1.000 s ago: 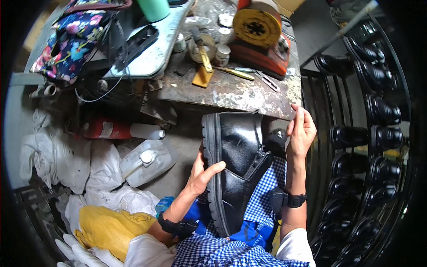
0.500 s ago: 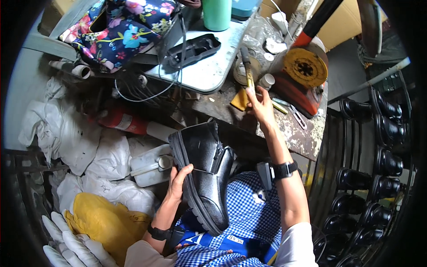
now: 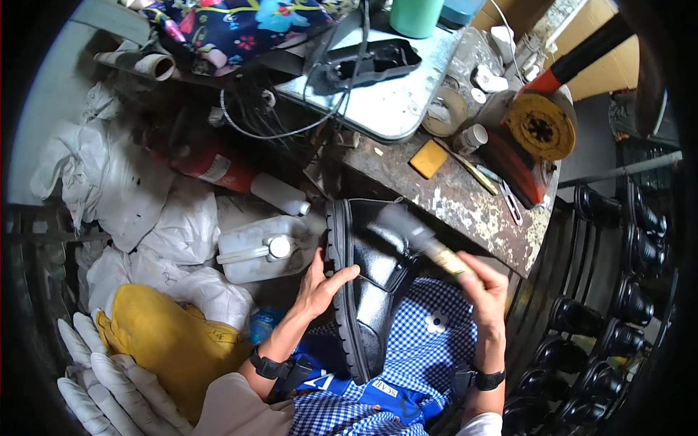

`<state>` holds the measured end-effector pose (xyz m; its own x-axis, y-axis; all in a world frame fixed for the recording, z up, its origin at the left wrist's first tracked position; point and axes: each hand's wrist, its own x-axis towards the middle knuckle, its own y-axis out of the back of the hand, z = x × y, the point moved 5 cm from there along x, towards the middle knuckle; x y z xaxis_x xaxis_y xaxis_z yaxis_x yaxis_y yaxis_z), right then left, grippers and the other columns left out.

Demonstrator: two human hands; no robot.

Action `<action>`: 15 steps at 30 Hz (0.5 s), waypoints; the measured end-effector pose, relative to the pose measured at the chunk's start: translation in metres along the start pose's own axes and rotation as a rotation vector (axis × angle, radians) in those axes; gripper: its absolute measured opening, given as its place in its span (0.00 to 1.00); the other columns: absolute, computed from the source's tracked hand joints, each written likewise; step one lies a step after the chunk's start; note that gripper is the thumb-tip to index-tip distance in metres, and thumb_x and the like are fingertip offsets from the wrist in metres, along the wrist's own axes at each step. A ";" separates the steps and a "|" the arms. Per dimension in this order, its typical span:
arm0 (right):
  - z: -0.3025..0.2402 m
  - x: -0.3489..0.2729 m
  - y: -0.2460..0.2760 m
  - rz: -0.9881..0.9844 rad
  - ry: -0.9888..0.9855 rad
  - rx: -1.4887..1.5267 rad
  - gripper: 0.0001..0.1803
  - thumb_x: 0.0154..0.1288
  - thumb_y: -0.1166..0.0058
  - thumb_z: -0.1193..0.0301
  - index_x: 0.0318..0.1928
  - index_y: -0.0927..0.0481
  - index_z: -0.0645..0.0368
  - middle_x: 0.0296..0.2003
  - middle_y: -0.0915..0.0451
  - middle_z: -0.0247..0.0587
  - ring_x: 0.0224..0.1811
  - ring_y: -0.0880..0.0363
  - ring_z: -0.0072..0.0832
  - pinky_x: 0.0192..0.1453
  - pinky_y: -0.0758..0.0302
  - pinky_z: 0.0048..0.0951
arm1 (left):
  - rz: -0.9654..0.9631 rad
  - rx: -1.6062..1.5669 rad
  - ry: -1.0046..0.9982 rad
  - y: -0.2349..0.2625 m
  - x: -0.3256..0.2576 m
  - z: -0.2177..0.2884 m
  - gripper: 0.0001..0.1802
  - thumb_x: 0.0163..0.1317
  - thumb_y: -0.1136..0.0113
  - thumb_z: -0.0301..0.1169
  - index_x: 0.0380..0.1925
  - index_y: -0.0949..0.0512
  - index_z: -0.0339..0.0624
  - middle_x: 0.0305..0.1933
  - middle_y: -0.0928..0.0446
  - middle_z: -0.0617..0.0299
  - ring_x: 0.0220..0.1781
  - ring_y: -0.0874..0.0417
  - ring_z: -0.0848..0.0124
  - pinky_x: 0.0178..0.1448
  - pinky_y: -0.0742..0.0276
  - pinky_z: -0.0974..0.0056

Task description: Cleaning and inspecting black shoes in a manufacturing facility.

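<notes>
Pinched in the closed fingers of the right hand (image 3: pixel 486 289) is the pale wooden handle of a brush (image 3: pixel 420 240), whose blurred dark head is laid against the glossy upper of a black boot (image 3: pixel 371 283). The boot is propped on its side across the lap, on a blue-and-white checked apron (image 3: pixel 429 349), with its lugged sole turned to the person's left and its toe pointing away toward the workbench. The left hand (image 3: pixel 320 287) is spread along the sole edge, thumb hooked over the rim and fingers pressed flat, so that the boot is steadied. A dark band is worn on each wrist.

The rusty, paint-flecked workbench (image 3: pixel 451 200) is seen just beyond the boot's toe. On it a grey tray (image 3: pixel 392 109) is set, carrying a black shoe-shaped insert (image 3: pixel 371 62), with a flowered cloth (image 3: pixel 240 22) at its far left. At the bench's right end a red machine with a yellow disc (image 3: pixel 542 129) is placed. A yellow sponge (image 3: pixel 428 158) lies between tray and machine.

To the left of the boot, on the floor, white sacks (image 3: pixel 116 182) are heaped, with a yellow bag (image 3: pixel 167 341) below them, a white jerrycan (image 3: pixel 265 251) near the left hand, and a red cylinder (image 3: pixel 211 163) under the bench. More black boots (image 3: pixel 625 298) are racked at the right, well apart.
</notes>
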<state>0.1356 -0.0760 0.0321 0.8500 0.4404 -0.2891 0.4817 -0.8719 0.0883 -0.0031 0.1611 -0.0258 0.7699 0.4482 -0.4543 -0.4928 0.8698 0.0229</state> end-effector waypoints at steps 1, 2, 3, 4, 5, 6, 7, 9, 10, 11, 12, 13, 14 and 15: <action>-0.008 -0.002 -0.012 -0.085 0.043 -0.130 0.16 0.54 0.43 0.77 0.45 0.23 0.66 0.34 0.20 0.40 0.35 0.25 0.18 0.40 0.28 0.20 | -0.021 0.016 0.008 -0.001 0.000 -0.002 0.35 0.46 0.37 0.43 0.50 0.36 0.32 0.40 0.27 0.55 0.41 0.26 0.69 0.50 0.33 0.67; -0.011 -0.003 -0.021 -0.177 0.066 -0.243 0.15 0.55 0.43 0.76 0.45 0.22 0.64 0.33 0.20 0.35 0.33 0.25 0.17 0.39 0.29 0.18 | -0.042 0.033 0.016 -0.001 0.000 -0.004 0.35 0.46 0.37 0.43 0.50 0.36 0.33 0.41 0.27 0.56 0.43 0.27 0.69 0.51 0.34 0.67; -0.010 0.000 -0.017 -0.087 0.060 -0.236 0.14 0.56 0.44 0.76 0.44 0.22 0.64 0.32 0.20 0.35 0.33 0.26 0.16 0.39 0.29 0.17 | -0.070 -0.011 0.039 -0.002 -0.002 -0.003 0.33 0.46 0.39 0.42 0.49 0.35 0.34 0.42 0.27 0.57 0.45 0.28 0.69 0.52 0.35 0.66; -0.007 0.004 -0.011 0.002 0.057 -0.230 0.14 0.57 0.44 0.76 0.44 0.22 0.64 0.32 0.20 0.34 0.32 0.26 0.16 0.38 0.29 0.17 | -0.078 -0.011 0.037 -0.004 -0.002 -0.004 0.33 0.46 0.39 0.42 0.49 0.35 0.34 0.42 0.27 0.57 0.45 0.28 0.69 0.52 0.35 0.66; 0.001 0.008 0.007 0.150 0.041 -0.175 0.12 0.57 0.45 0.77 0.43 0.22 0.65 0.30 0.20 0.33 0.31 0.26 0.16 0.38 0.29 0.16 | -0.096 -0.078 0.017 -0.004 -0.002 -0.006 0.32 0.47 0.39 0.41 0.49 0.35 0.34 0.41 0.28 0.58 0.43 0.28 0.70 0.50 0.34 0.66; 0.005 0.008 0.015 0.112 -0.039 -0.057 0.12 0.56 0.44 0.75 0.42 0.21 0.65 0.29 0.20 0.33 0.30 0.26 0.15 0.37 0.29 0.17 | -0.110 -0.145 0.000 -0.006 -0.001 -0.003 0.31 0.47 0.40 0.40 0.49 0.35 0.35 0.41 0.29 0.60 0.42 0.29 0.70 0.49 0.34 0.66; 0.001 0.002 0.011 -0.027 0.006 -0.090 0.12 0.55 0.43 0.75 0.42 0.21 0.65 0.29 0.20 0.33 0.30 0.27 0.15 0.36 0.30 0.17 | -0.151 -0.137 0.138 -0.007 -0.009 0.003 0.30 0.48 0.40 0.39 0.49 0.35 0.36 0.38 0.31 0.62 0.40 0.31 0.72 0.47 0.34 0.68; -0.002 -0.007 0.000 -0.208 -0.031 -0.227 0.13 0.54 0.41 0.73 0.41 0.21 0.65 0.30 0.20 0.34 0.29 0.27 0.15 0.34 0.30 0.18 | -0.205 -0.156 0.100 -0.007 -0.006 0.004 0.30 0.47 0.40 0.39 0.49 0.35 0.36 0.38 0.31 0.63 0.39 0.31 0.73 0.47 0.34 0.68; -0.002 -0.005 0.000 -0.083 -0.065 -0.192 0.13 0.54 0.41 0.74 0.41 0.20 0.65 0.31 0.20 0.33 0.30 0.27 0.15 0.35 0.30 0.17 | -0.259 -0.174 0.063 -0.008 -0.006 0.005 0.30 0.47 0.40 0.39 0.49 0.35 0.36 0.37 0.32 0.63 0.38 0.32 0.74 0.46 0.35 0.69; -0.001 -0.003 0.004 -0.073 -0.081 -0.096 0.12 0.54 0.41 0.74 0.40 0.20 0.64 0.30 0.20 0.33 0.30 0.27 0.15 0.35 0.30 0.17 | -0.224 -0.115 0.025 -0.007 -0.008 0.004 0.31 0.47 0.40 0.39 0.51 0.35 0.35 0.39 0.31 0.61 0.40 0.31 0.73 0.48 0.35 0.69; 0.001 0.001 0.007 -0.068 -0.094 0.003 0.12 0.54 0.42 0.74 0.40 0.20 0.64 0.30 0.20 0.33 0.30 0.27 0.14 0.35 0.30 0.17 | -0.220 -0.114 0.022 -0.007 -0.008 0.005 0.31 0.47 0.40 0.39 0.51 0.35 0.35 0.39 0.31 0.61 0.40 0.31 0.73 0.48 0.35 0.69; -0.001 0.000 0.001 -0.196 -0.046 -0.067 0.11 0.55 0.42 0.74 0.40 0.20 0.64 0.30 0.20 0.33 0.30 0.27 0.14 0.35 0.30 0.16 | -0.222 -0.095 -0.001 -0.008 -0.009 0.009 0.32 0.47 0.40 0.39 0.51 0.36 0.35 0.40 0.31 0.61 0.42 0.31 0.72 0.50 0.36 0.68; -0.002 0.000 -0.002 -0.281 -0.121 -0.163 0.11 0.55 0.42 0.75 0.39 0.20 0.65 0.30 0.20 0.35 0.31 0.26 0.15 0.36 0.30 0.17 | -0.225 -0.076 -0.024 -0.008 -0.010 0.011 0.33 0.47 0.40 0.39 0.52 0.36 0.35 0.42 0.31 0.60 0.43 0.31 0.71 0.51 0.36 0.68; -0.010 0.002 0.000 -0.153 -0.106 -0.142 0.11 0.54 0.42 0.75 0.39 0.20 0.65 0.30 0.19 0.35 0.31 0.26 0.15 0.36 0.30 0.17 | -0.242 -0.064 0.005 -0.006 -0.009 0.007 0.35 0.46 0.40 0.38 0.54 0.37 0.34 0.46 0.31 0.59 0.47 0.32 0.70 0.53 0.37 0.67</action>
<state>0.1400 -0.0729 0.0410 0.7409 0.5339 -0.4075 0.6351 -0.7543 0.1664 -0.0043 0.1530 -0.0155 0.8668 0.2273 -0.4439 -0.3191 0.9368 -0.1434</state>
